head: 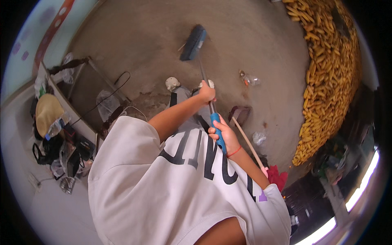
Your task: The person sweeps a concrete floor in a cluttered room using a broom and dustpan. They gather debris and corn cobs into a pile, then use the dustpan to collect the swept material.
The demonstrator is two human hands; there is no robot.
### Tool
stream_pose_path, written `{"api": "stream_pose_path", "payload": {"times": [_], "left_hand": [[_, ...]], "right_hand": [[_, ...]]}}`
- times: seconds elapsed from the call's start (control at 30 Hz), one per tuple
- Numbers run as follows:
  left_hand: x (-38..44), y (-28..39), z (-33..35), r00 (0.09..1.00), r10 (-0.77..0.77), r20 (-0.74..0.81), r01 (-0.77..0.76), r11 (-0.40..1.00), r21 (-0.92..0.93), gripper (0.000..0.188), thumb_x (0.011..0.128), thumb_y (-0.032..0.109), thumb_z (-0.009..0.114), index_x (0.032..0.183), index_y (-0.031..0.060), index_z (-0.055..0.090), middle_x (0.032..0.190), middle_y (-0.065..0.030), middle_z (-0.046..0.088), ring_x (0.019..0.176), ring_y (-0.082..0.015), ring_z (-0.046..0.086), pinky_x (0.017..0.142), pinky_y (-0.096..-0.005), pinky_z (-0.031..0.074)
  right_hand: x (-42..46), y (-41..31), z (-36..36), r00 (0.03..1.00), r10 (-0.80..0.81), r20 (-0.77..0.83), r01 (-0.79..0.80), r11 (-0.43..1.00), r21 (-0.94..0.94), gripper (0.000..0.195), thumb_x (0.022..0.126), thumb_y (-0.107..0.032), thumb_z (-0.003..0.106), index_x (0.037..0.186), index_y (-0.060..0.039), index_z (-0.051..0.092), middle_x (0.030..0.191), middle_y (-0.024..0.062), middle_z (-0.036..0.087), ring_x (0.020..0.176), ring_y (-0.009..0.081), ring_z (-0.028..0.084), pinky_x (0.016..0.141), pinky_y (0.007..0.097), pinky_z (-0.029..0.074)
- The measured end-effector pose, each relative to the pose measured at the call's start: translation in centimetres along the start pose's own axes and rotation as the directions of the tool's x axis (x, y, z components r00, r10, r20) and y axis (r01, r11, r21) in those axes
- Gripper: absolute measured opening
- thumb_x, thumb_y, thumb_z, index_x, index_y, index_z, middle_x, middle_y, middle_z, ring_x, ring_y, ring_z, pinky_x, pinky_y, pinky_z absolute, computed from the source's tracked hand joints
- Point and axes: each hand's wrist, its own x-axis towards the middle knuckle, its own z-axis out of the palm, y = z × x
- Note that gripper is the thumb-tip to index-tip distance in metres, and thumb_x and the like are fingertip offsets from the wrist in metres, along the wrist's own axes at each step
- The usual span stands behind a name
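Observation:
My left hand (208, 92) is wrapped around the metal shaft of a broom (201, 69). Lower down, my right hand (223, 134), with a red string at the wrist, grips the blue handle sleeve (215, 118). The blue broom head (193, 43) with dark bristles lies ahead of my feet, slightly blurred. A thin pale stick (181, 47) shows at its bristle edge. Both of my light shoes (172, 83) stand behind the head, one partly hidden by my left hand.
To the right are a clear plastic piece of litter (253, 80), a dustpan (242, 114) with a long handle (249, 141), and crumpled plastic (259, 138). Corn cobs (327, 85) are heaped beyond. On the left, a metal frame (105, 78) trails a cable (104, 102), near a straw hat (47, 113).

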Motion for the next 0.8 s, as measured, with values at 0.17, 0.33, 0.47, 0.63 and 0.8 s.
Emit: {"api": "stream_pose_path", "payload": {"times": [0.17,0.33,0.47,0.63,0.8], "left_hand": [[-6.3,-0.9,6.3,0.997,-0.018,0.073,0.021,0.999,-0.04,0.071,0.074,0.003,0.041,0.132,0.0137,0.002,0.074,-0.0111,0.046,0.046,-0.0165,0.045,0.038,-0.0298,0.04],[-10.5,-0.6,4.7,0.998,0.063,-0.011,-0.064,0.997,-0.043,0.063,0.075,0.004,0.043,0.129,0.0098,0.011,0.07,-0.008,0.043,0.046,-0.0154,0.044,0.038,-0.0281,0.039],[-7.1,1.5,1.4,0.985,0.113,-0.128,-0.105,0.992,0.072,0.069,0.074,0.004,0.041,0.13,0.0151,0.002,0.075,-0.0119,0.043,0.045,-0.0152,0.045,0.035,-0.029,0.036],[2.3,2.5,-1.9,0.981,0.099,-0.168,-0.061,0.974,0.217,0.044,0.073,0.003,0.04,0.113,0.0087,0.024,0.074,-0.0112,0.042,0.047,-0.0157,0.045,0.033,-0.028,0.034],[0.8,-0.8,6.1,1.0,-0.013,-0.021,0.02,0.94,0.341,0.041,0.075,0.005,0.04,0.112,0.0091,0.022,0.076,-0.0137,0.045,0.053,-0.0184,0.051,0.029,-0.0273,0.03]], "right_hand": [[-7.9,-0.7,-4.1,0.994,-0.107,-0.036,0.102,0.988,-0.118,0.057,0.083,-0.013,0.043,0.131,-0.0201,0.012,0.069,0.0043,0.043,0.05,0.0094,0.04,0.043,0.0207,0.033],[-9.5,1.0,-5.5,0.957,-0.288,0.029,0.273,0.866,-0.418,0.056,0.081,-0.008,0.043,0.131,-0.0086,0.019,0.114,0.0014,0.041,0.095,0.0076,0.042,0.082,0.0186,0.032],[-3.9,0.1,-5.2,0.965,-0.207,0.159,0.236,0.953,-0.189,0.054,0.082,-0.012,0.046,0.13,-0.0051,0.022,0.107,-0.0007,0.045,0.095,0.0066,0.043,0.082,0.0182,0.033],[2.5,-2.8,-2.7,0.953,-0.019,0.302,-0.025,0.99,0.14,0.023,0.08,-0.014,0.047,0.1,-0.0137,0.035,0.065,0.0019,0.043,0.047,0.0075,0.042,0.04,0.0231,0.038],[-1.4,-1.6,-7.9,0.991,-0.086,0.099,0.059,0.968,0.244,0.028,0.082,-0.014,0.047,0.106,-0.0211,0.034,0.066,0.0017,0.044,0.047,0.0076,0.041,0.039,0.0216,0.036]]}}
